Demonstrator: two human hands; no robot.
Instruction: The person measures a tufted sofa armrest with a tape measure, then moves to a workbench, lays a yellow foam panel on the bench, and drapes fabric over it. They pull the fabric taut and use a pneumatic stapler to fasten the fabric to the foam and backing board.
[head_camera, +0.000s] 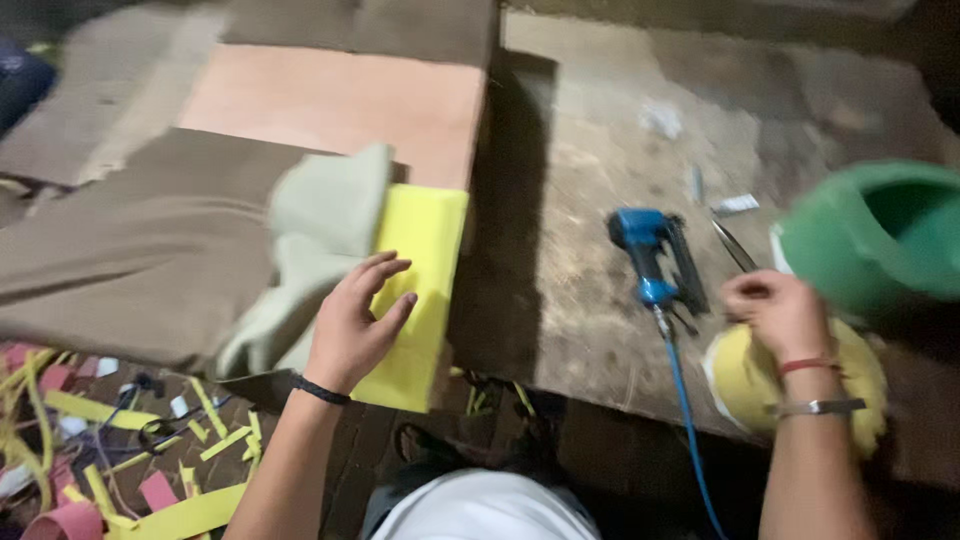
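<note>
The left hand (352, 325) rests flat, fingers spread, on the yellow foam block (418, 290) at the worktop (590, 200) edge. The right hand (775, 315) curls around a yellow pad (745, 385) beside the blue staple gun (650, 260); a stray elbow could snag its hose (685, 420).
</note>
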